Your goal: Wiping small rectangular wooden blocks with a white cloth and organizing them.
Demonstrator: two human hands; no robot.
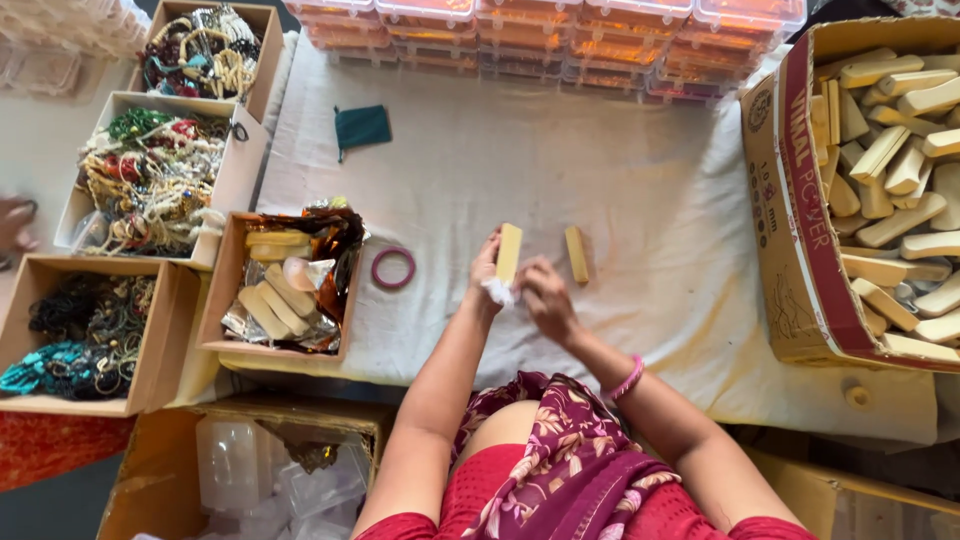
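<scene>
Left hand (487,272) is clamped on upright pale block (509,253) w/ white cloth; right hand (545,298), loosely curled, empty, sits nearer second block (576,254), frame centre, long axis vertical.

head cam | steep downward, facing forward | near over cloth-covered table (600,170)

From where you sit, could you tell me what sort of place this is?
Probably a small craft or jewellery packing workspace: boxes of beaded necklaces, a carton of pale wooden blocks, and stacked clear orange cases surround a cloth-covered table.
</scene>
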